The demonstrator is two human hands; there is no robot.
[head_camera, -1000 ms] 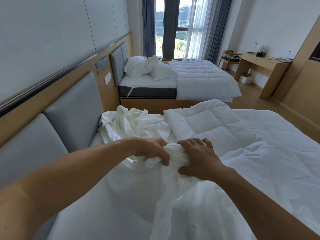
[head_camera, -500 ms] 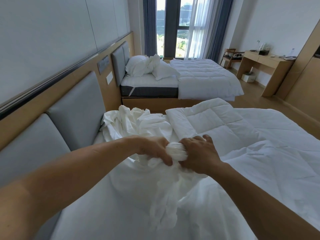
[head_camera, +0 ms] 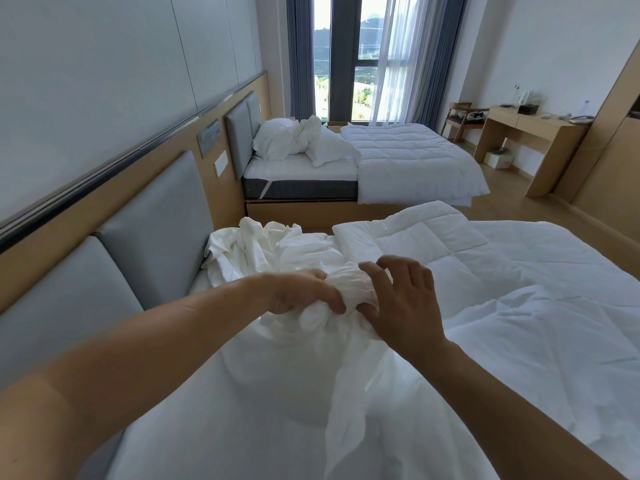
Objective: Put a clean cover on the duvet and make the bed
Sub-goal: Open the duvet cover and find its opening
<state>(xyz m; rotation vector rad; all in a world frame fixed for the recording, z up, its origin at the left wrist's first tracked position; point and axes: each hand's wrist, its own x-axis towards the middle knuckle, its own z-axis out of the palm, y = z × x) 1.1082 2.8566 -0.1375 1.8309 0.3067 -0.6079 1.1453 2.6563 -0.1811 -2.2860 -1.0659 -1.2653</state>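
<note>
Beside the grey headboard (head_camera: 156, 237), the white duvet cover (head_camera: 349, 289) is gathered into a bunch. Left hand (head_camera: 301, 292): grip closed round the bunch. Right hand (head_camera: 408, 303): grip wide, fingers spread, thumb against the fabric. Cover tail hangs between forearms. Quilted duvet (head_camera: 433, 244) lies folded just beyond. Second bed (head_camera: 398, 161) near window.

white cover (head_camera: 349, 292), grey headboard (head_camera: 156, 223) (padded)
</note>
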